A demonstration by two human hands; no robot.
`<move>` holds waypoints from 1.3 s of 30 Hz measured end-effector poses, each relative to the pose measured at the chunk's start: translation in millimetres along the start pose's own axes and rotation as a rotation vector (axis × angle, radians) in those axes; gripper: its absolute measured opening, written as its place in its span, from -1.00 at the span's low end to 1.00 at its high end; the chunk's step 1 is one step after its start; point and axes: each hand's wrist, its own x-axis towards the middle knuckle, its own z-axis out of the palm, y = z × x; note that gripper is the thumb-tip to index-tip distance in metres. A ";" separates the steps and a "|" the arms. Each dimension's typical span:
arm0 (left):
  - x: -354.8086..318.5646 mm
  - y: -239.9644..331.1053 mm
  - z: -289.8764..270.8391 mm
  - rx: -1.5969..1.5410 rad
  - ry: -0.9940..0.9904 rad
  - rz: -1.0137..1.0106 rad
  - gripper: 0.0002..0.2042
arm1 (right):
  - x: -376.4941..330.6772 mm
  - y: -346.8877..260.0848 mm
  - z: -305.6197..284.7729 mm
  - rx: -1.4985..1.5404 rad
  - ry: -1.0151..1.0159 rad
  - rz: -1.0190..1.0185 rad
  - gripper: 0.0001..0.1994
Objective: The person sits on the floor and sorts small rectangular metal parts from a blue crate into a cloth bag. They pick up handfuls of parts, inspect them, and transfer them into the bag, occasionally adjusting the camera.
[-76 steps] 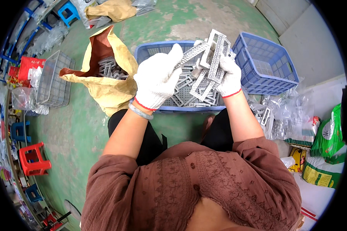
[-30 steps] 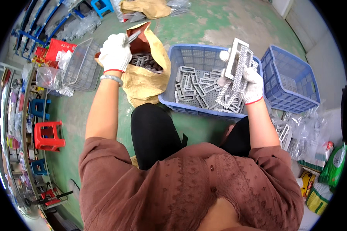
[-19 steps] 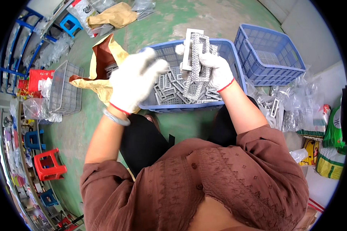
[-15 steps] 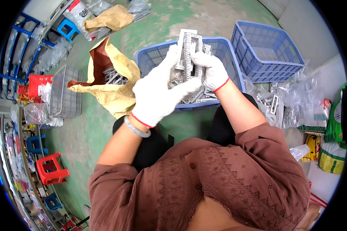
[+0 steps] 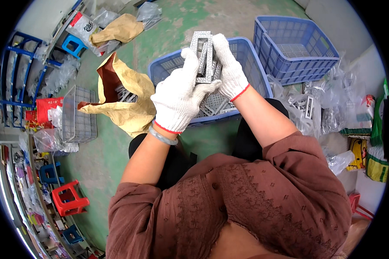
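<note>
Head view: my left hand and right hand, both in white gloves, are closed together around a stack of grey rectangular metal frames, held upright above the near blue basket. An open yellow paper bag lies on the floor just left of the basket.

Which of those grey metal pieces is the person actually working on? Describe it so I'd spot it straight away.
Start at the blue basket nearest the person's knees. Just above it, both white-gloved hands, left hand and right hand, meet around a grey rectangular frame. Unlike the frames lying loose in the basket, it stands upright in their grip.
</note>
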 end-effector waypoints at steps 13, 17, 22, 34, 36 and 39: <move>-10.1 -3.9 -1.0 -0.194 0.053 -0.041 -0.19 | -10.3 -0.9 12.7 0.044 -0.053 0.013 -0.45; -14.3 -0.2 -2.3 -0.297 0.092 -0.118 -0.11 | -10.8 0.3 13.0 0.049 -0.042 0.010 -0.47; -11.8 -5.0 -1.5 -0.304 0.022 -0.095 -0.17 | -11.2 -1.8 12.3 0.052 -0.057 0.030 -0.49; -10.6 -4.9 4.6 -0.733 0.201 -0.079 -0.60 | 1.5 4.0 -1.1 -0.025 -0.129 -0.013 -0.38; -17.7 -8.2 9.0 -0.992 0.267 -0.319 -0.67 | -0.4 0.6 -1.6 -0.008 -0.034 0.062 -0.37; -14.7 -16.9 -1.3 -1.079 0.208 -0.569 -0.55 | -5.5 -0.3 4.6 -0.020 -0.017 0.055 -0.34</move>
